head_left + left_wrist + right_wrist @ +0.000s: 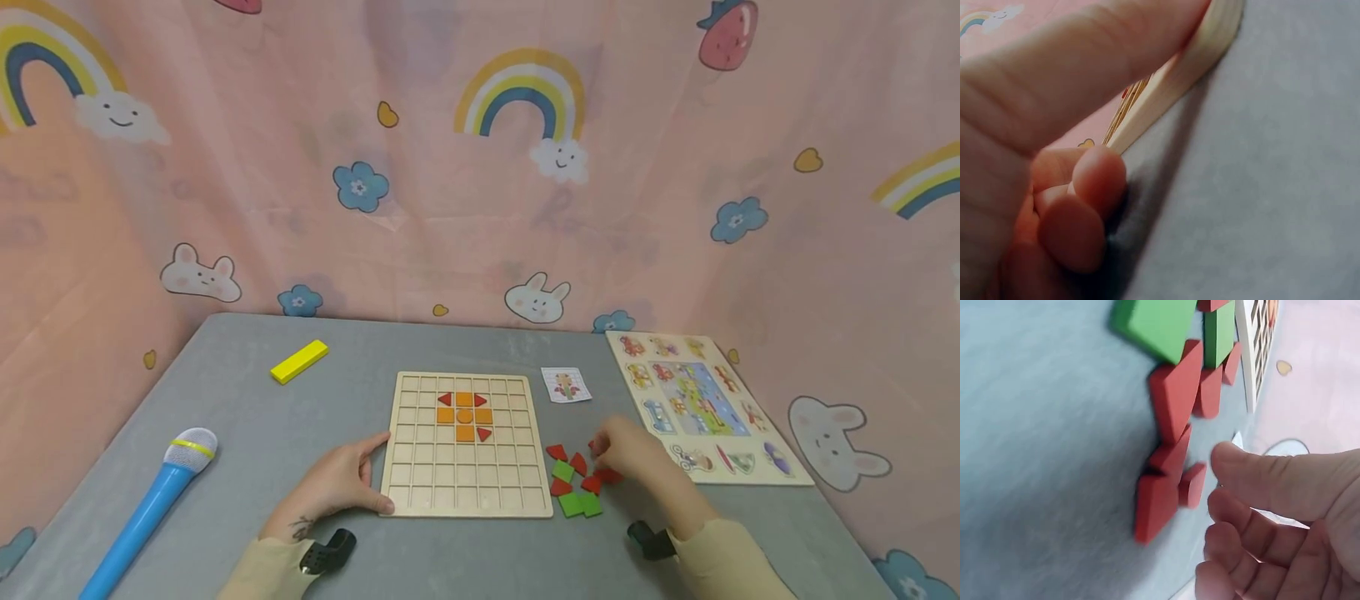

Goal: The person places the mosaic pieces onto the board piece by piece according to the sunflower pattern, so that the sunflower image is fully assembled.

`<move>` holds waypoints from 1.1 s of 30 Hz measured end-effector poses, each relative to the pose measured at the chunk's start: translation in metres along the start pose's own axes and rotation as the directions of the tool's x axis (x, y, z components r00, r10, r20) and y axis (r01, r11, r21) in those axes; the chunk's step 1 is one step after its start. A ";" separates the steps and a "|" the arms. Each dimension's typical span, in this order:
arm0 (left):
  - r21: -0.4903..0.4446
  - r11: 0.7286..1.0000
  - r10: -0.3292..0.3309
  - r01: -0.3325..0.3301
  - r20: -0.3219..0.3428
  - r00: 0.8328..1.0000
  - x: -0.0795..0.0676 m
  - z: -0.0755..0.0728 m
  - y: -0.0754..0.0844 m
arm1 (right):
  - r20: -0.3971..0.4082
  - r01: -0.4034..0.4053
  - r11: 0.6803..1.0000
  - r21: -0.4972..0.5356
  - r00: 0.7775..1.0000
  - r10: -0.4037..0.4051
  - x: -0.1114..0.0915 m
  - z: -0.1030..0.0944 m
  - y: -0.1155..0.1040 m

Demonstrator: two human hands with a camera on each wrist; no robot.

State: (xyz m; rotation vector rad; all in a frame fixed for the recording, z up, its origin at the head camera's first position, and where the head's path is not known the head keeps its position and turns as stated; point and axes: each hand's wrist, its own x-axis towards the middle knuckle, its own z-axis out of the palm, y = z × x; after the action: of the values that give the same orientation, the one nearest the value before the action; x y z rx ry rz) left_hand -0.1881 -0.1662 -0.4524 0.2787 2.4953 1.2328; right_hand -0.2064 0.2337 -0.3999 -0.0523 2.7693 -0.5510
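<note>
A square wooden grid board (467,475) lies on the table, with orange squares (465,433), an orange circle (465,415) and 3 red wedge pieces (483,434) in its upper middle cells. My left hand (341,479) touches the board's left edge with thumb and index finger; in the left wrist view the thumb (1085,69) presses the rim while other fingers are bent beneath. Right of the board, my right hand (633,450) hovers over loose red wedges (561,487) and green squares (571,505). Its thumb and fingertips are apart near a red piece (1193,485), holding nothing visible.
A small pattern card (566,385) lies beyond the loose pieces. At the right is a wooden picture puzzle (630,375). A yellow block (300,362) sits at the back left, and a blue toy microphone (150,508) lies at the left. A pink printed curtain hangs behind.
</note>
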 end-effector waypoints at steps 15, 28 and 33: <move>0.011 1.000 0.018 -0.018 -0.004 1.000 0.001 -0.001 -0.001 | 0.039 0.081 0.997 0.001 0.996 -0.081 -0.009 0.005 0.013; -0.003 1.000 0.029 -0.029 -0.003 1.000 0.000 -0.002 -0.002 | -0.061 0.287 0.951 0.114 0.958 -0.282 0.020 -0.010 -0.069; 0.008 1.000 0.023 -0.023 0.005 1.000 0.001 -0.001 -0.002 | -0.032 0.358 0.927 0.114 0.934 -0.356 0.037 0.011 -0.114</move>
State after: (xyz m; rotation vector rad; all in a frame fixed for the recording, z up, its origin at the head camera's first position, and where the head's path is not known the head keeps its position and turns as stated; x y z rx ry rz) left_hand -0.1897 -0.1679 -0.4536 0.3125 2.5006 1.2299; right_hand -0.2406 0.1209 -0.3776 -0.5379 2.7433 -0.8053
